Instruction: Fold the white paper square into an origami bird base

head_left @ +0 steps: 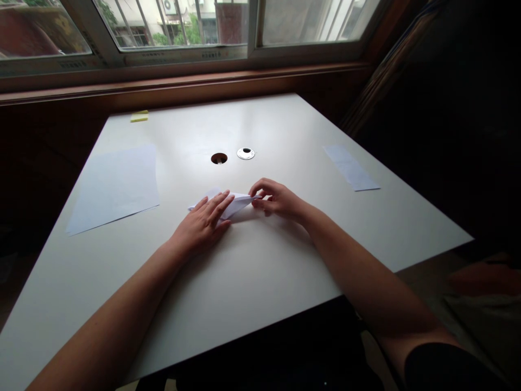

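Note:
A folded piece of white paper (240,203) lies near the middle of the white table, narrowing to a point at its right end. My left hand (207,220) rests flat across its left part, fingers stretched out and pressing it down. The paper under that palm is hidden. At the pointed right end, the thumb and fingertips of my right hand (277,200) pinch the paper's tip.
White paper sheets (118,184) lie at the table's left, and a narrow folded paper strip (350,167) at the right. Beyond my hands are a round hole (218,158) and a metal ring (246,153). Yellow sticky notes (139,115) sit at the far left edge, below a window.

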Action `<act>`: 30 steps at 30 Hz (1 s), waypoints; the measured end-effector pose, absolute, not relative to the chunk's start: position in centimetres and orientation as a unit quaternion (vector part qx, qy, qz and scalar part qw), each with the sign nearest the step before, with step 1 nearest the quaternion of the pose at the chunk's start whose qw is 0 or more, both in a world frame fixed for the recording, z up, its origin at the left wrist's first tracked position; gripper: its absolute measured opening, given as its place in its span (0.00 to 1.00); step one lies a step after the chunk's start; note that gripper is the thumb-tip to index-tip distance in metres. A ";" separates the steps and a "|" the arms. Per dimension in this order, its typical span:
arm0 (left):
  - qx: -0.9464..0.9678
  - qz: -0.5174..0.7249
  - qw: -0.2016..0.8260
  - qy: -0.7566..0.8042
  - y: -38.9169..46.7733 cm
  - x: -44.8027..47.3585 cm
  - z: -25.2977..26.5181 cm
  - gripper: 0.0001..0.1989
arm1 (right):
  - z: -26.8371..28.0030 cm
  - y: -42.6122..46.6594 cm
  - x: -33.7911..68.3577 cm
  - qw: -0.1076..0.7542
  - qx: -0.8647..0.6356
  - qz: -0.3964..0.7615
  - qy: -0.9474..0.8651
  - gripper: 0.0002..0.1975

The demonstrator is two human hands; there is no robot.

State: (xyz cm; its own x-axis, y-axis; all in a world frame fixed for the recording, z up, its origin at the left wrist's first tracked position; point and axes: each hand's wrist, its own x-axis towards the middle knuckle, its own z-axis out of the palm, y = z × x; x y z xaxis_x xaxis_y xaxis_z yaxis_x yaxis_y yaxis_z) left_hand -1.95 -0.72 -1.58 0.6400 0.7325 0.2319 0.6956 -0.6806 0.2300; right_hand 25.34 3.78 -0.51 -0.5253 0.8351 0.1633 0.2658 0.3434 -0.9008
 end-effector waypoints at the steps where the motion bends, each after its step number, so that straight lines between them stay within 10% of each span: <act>1: 0.900 0.164 0.066 0.399 -0.7 -2.0 -1.6 0.30 | -0.6 3.9 25.4 0.319 -0.366 0.423 -0.765 0.09; 16: 0.895 0.162 0.050 0.413 -0.6 -1.8 -1.7 0.17 | -1.3 4.5 25.7 0.249 -0.373 0.197 -0.872 0.02; 30: 0.899 0.123 0.029 0.418 -0.6 -1.7 -1.9 0.18 | -0.2 4.2 26.5 0.201 -0.378 0.229 -0.874 0.03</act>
